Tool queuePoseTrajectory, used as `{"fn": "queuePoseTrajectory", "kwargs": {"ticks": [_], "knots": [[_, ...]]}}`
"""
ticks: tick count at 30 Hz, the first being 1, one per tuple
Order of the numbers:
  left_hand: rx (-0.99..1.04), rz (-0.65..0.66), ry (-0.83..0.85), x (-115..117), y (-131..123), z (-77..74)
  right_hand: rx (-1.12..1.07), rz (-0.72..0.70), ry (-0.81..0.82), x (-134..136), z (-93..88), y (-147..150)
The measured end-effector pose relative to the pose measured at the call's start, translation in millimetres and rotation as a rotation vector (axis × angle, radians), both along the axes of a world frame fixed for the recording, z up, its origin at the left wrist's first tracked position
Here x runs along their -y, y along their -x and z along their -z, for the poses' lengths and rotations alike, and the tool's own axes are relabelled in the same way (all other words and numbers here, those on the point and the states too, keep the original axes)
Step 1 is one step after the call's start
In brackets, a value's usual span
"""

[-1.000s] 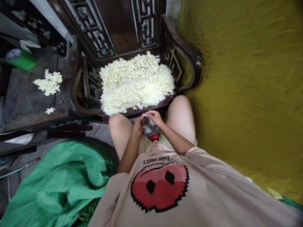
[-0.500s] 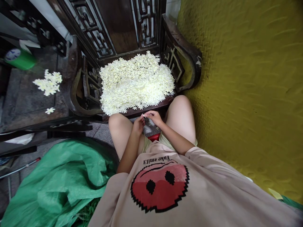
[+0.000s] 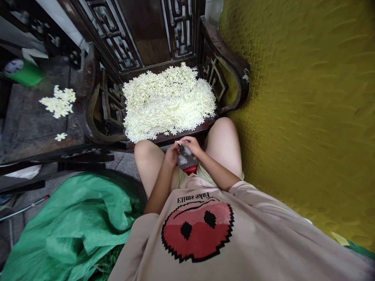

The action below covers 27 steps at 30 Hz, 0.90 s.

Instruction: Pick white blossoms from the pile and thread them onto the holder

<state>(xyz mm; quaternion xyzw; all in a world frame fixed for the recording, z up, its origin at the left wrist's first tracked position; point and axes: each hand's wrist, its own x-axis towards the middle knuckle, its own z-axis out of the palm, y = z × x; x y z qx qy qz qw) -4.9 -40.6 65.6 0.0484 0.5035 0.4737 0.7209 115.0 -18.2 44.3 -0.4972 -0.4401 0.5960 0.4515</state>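
My left hand (image 3: 172, 154) and my right hand (image 3: 191, 145) meet above the gap between my knees. Fingertips of both are pinched together around a small white flower (image 3: 179, 143), largely covered by the fingers. Just beyond them, a thick heap of white flowers (image 3: 170, 103) covers the seat of a dark carved wooden chair (image 3: 164, 139). Neither hand touches the heap.
To the left, a dark wooden surface (image 3: 29, 128) bears a few white flowers (image 3: 60, 102) and a green container (image 3: 25, 73). A green sheet (image 3: 76, 218) lies lower left, greenery beneath it. A yellow textured surface (image 3: 307, 117) rises along the right.
My fingers have shifted slightly around the small white flower. Both hands stay in nearly the same place, and the heap looks unchanged.
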Motion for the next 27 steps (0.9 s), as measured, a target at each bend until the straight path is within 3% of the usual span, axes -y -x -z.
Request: {"fn": "queuePoseTrajectory", "kwargs": {"ticks": [14,27], "knots": [[-0.190,0.001,-0.202,2,-4,-3.5,-0.030,0.017,0.042,2,-10.7,0],[-0.288,0.015,-0.214,4,-4,0.6,-0.089,0.085,0.041,2,-9.8,0]]}}
